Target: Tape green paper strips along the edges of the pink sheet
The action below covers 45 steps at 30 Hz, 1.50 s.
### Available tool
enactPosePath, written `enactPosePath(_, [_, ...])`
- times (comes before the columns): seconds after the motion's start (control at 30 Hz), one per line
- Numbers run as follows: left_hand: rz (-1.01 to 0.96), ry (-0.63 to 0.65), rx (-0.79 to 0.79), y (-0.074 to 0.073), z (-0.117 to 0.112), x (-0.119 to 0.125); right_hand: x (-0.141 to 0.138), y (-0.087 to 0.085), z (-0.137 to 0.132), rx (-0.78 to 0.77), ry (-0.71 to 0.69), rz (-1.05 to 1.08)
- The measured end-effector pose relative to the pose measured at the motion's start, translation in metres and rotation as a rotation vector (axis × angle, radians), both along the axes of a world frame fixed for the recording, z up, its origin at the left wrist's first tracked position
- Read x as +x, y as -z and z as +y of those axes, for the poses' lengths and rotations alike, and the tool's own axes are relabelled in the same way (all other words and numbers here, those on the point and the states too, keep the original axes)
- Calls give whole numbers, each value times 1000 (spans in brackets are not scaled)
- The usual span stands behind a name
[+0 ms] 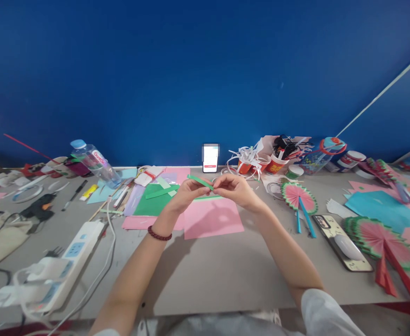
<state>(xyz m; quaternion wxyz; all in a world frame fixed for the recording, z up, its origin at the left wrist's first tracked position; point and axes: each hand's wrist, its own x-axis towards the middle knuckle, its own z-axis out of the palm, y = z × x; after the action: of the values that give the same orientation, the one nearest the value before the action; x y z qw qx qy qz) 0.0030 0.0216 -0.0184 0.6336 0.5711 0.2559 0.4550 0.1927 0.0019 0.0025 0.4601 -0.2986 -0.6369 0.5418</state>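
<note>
Both hands meet above the middle of the grey table (205,275). The left hand (190,190) and right hand (236,189) are each narrowed to a pinch, and together they hold one green paper strip (198,180). The strip is in the air, just over a pink sheet (214,221). Its long axis runs from about 10 o'clock to 4 o'clock, with the free end pointing toward 10 o'clock past the left fingers and the other end caught where the fingertips meet. A dark red bracelet (159,234) circles the left wrist.

At 6 o'clock from the hands the table is bare down to its near edge. At 12 o'clock the far edge meets the blue wall (205,70), where one phone (210,158) stands upright. A second phone (341,242) lies flat at 4 o'clock.

At 9 o'clock a green sheet (151,205) lies beside the pink one. Farther out are one water bottle (95,163) at 10 o'clock, one glue gun (38,207) and, at 8 o'clock, one power strip (72,252) with cables. To the right are two opened watermelon fans, the nearer one (298,196) at 3 o'clock and the larger one (376,235) at 4 o'clock. Red cups (275,164) crowd the edge at 1 o'clock.
</note>
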Motion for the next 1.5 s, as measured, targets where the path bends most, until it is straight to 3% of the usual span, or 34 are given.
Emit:
enactPosePath(0.17, [46, -19, 21, -6, -3, 0, 3, 0, 2, 30, -18, -19])
enactPosePath(0.43, [58, -109, -14, -11, -7, 2, 2, 3, 3, 165, 92, -142])
enactPosePath(0.67, [-44, -184, -68, -13, -7, 3, 5, -4, 2, 119, 47, -79])
enactPosePath(0.93, [-119, -193, -121, -15, -8, 4, -1, 2, 1, 141, 144, -121])
enactPosePath(1.27, [-137, -198, -161, -12, -9, 7, -7, 3, 0, 130, 212, -79])
enactPosePath(1.5, [-78, -278, -112, -10, -11, 12, -10, 4, 1, 94, 202, -10])
